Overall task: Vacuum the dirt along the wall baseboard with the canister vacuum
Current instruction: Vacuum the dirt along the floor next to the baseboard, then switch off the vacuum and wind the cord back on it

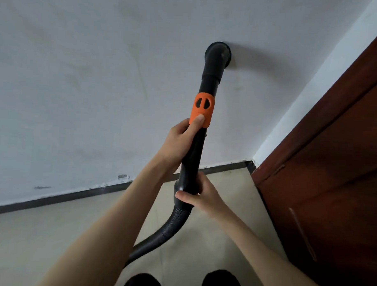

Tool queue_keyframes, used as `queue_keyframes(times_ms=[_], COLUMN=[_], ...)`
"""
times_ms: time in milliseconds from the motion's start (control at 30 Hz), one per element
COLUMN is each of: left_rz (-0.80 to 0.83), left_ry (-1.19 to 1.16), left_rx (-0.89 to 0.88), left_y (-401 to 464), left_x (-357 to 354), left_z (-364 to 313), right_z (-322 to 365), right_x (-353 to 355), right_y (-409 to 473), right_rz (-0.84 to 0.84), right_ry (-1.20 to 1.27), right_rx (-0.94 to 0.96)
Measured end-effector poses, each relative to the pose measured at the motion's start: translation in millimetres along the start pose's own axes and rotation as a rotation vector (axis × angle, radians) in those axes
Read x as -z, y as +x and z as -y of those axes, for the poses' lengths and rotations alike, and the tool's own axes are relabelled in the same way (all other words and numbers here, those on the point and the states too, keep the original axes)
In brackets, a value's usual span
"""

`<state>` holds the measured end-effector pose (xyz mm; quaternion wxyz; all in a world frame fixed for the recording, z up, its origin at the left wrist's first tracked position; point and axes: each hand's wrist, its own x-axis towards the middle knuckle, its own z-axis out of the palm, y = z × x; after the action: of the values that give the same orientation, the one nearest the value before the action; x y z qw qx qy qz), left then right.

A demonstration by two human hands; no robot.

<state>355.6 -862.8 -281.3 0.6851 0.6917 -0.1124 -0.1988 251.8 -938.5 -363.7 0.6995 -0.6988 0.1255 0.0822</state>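
While the round brush nozzle (pixel 218 52) is pressed flat against the white wall (pixel 79 74), well above the baseboard (pixel 59 197), the dark strip where the dirt is to be vacuumed is left untouched. The black wand (pixel 209 79) is held nearly upright, its long axis running from the hands up and away to the nozzle, so the working end lies above and beyond both hands rather than down at the baseboard. The left hand (pixel 181 140) is curled around the wand higher up, its thumb laid on the orange collar (pixel 202 110); it is the hand nearer the nozzle. The right hand (pixel 199 196) is wrapped around the wand's lower end, where the ribbed hose (pixel 165 232) begins and curves down and away from the baseboard across the beige floor (pixel 41 234). To the right of the baseboard's end, a brown wooden door (pixel 332 169) is seen at the corner. By judgement, the nozzle would have to be swung down the wall, pivoted mostly from the left hand, before the baseboard can be reached. The canister itself is out of view.
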Motion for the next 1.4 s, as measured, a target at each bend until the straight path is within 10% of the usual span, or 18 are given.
queue_keyframes(times_ms=[500, 1133, 1400], left_rz=[-0.246, -1.427, -1.638], left_ry=[0.013, -0.017, 0.057], left_rx=[0.041, -0.265, -0.264], left_y=[-140.9, -490.0, -590.7], left_x=[165.6, 416.8, 507.5], left_z=[-231.0, -405.2, -424.8], right_z=[237.2, 401.2, 446.8], right_x=[-130.0, -543.8, -685.5], right_y=[-55.7, -190.9, -204.9], right_rz=[0.403, 0.799, 1.102], right_ry=[-0.466, -0.405, -0.316], right_rx=[0.138, 0.882, 1.030])
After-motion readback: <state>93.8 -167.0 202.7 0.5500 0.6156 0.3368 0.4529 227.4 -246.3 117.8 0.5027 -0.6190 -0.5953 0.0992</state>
